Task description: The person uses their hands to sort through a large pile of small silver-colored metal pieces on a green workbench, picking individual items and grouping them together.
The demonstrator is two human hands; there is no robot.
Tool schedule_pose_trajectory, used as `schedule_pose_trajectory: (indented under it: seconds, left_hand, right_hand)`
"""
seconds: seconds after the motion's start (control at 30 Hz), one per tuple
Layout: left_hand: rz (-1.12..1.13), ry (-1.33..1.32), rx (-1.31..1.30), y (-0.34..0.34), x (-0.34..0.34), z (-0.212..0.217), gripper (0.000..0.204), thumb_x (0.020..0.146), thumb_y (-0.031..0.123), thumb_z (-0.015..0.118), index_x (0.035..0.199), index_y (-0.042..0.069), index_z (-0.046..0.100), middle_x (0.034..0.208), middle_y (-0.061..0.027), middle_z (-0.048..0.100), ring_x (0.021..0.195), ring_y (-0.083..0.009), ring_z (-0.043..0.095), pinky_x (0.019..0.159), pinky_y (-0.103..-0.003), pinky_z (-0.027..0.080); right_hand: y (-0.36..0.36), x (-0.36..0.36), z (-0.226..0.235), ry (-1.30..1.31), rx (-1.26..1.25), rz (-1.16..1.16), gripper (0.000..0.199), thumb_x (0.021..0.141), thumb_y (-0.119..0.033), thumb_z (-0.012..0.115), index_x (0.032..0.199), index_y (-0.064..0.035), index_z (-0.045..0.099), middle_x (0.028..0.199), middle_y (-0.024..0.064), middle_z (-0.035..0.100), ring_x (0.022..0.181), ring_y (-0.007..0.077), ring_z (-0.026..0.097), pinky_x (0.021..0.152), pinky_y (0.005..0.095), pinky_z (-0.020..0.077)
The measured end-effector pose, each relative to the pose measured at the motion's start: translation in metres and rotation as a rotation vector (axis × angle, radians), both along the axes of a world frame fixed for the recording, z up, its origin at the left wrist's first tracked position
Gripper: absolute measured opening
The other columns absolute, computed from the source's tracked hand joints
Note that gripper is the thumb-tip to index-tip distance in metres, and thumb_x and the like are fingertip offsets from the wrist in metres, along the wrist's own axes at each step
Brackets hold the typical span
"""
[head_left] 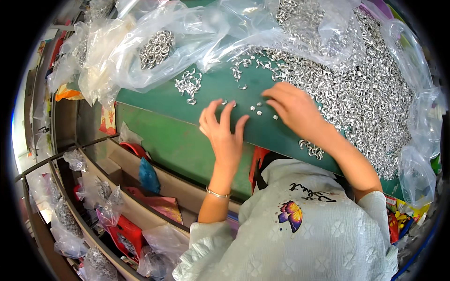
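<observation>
My left hand [222,132] hovers at the front edge of the green table with its fingers spread and bent. Small silver metal pieces [225,102] lie right at its fingertips; whether they are touched, I cannot tell. My right hand [296,108] reaches leftward over the tabletop, thumb apart from the fingers, with no held piece showing. Between the two hands several small silver flower-like pieces [259,113] are scattered. Just beyond them lies a single curved silver piece [242,87]. A small cluster of curved silver pieces [188,85] is farther left.
A large heap of silver pieces [375,93] covers the table's right side. Clear plastic bags [187,37] line the far edge, one around silver rings [156,49]. A few curved pieces [311,149] sit near my body. Below left, brown compartments [117,164] hold bagged parts.
</observation>
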State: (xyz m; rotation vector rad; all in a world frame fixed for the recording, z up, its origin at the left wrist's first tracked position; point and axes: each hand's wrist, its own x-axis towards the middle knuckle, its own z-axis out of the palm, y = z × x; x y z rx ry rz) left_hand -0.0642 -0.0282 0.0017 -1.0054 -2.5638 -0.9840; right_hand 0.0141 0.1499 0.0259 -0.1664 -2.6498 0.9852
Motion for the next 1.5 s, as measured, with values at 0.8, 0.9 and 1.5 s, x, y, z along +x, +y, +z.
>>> schedule_pose_trajectory:
  seconds: [0.8,0.9,1.5]
  left_hand:
    - [-0.318,-0.222,-0.048,0.045,0.024,0.002,0.046,0.08,0.015,0.074,0.121,0.004,0.056,0.123,-0.0125,0.049,0.114,-0.031,0.045,0.093,-0.046,0.031]
    - [-0.297,-0.191,-0.073,0.05,0.022,-0.005,0.034,0.082,0.009,0.069,0.114,0.005,0.06,0.12,-0.0117,0.051,0.112,-0.0302,0.047,0.092,-0.046,0.031]
    - [-0.274,-0.1,0.02,0.049,0.022,0.003,0.021,0.079,0.004,0.072,0.098,0.008,0.066,0.101,-0.0049,0.059,0.097,-0.023,0.054,0.087,-0.038,0.033]
  right_hand:
    - [0.015,0.024,-0.01,0.074,0.153,-0.074,0.011,0.078,-0.006,0.067,0.089,-0.0045,0.067,0.095,0.0044,0.062,0.091,0.0237,0.054,0.078,0.0366,0.0381]
    - [0.016,0.03,-0.008,0.05,0.163,-0.011,0.015,0.077,-0.007,0.069,0.092,-0.0045,0.067,0.096,0.0044,0.061,0.094,0.0237,0.054,0.081,0.0366,0.0388]
    - [0.022,0.061,-0.002,-0.032,0.214,0.036,0.016,0.075,-0.01,0.071,0.09,-0.0065,0.065,0.103,0.0062,0.057,0.1,0.0249,0.052,0.085,0.0373,0.0395]
